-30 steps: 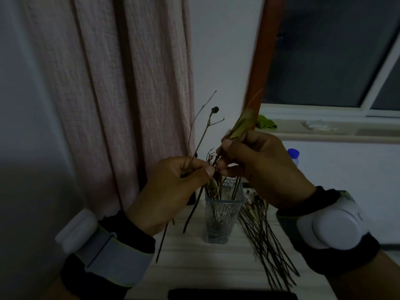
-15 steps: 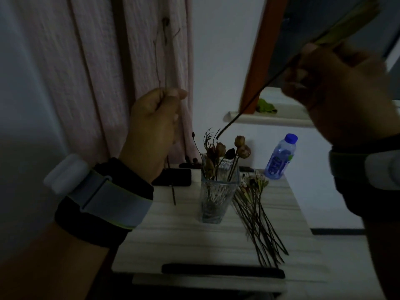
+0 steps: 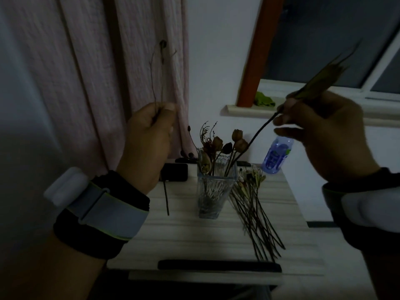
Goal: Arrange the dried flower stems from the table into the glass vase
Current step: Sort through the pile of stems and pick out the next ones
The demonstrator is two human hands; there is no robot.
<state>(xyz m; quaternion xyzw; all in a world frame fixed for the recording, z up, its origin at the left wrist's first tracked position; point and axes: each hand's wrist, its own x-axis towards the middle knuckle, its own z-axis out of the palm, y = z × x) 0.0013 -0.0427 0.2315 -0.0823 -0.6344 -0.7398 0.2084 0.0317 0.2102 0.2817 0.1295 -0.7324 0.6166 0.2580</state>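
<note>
A square glass vase [image 3: 214, 191] stands mid-table with several dried flowers in it. My left hand [image 3: 149, 139] grips a thin dried twig [image 3: 161, 68] upright, left of and above the vase; its lower end hangs below my wrist. My right hand [image 3: 320, 131] pinches a stem with a green-brown leafy head [image 3: 320, 81]. That stem slants down-left, and its lower end reaches in among the flowers at the vase's mouth. A bundle of loose dried stems [image 3: 253, 211] lies on the table just right of the vase.
The small pale wooden table [image 3: 188, 239] has a long black bar [image 3: 218, 266] along its front edge and a black device [image 3: 174, 172] behind the vase. A blue-labelled plastic bottle [image 3: 276, 156] stands back right. A pink curtain [image 3: 108, 72] hangs at left, a window sill [image 3: 244, 110] behind.
My hands separated and rose from the vase a second ago. Since half a second ago my right hand has come lower, bringing the leafy stem's end to the vase mouth.
</note>
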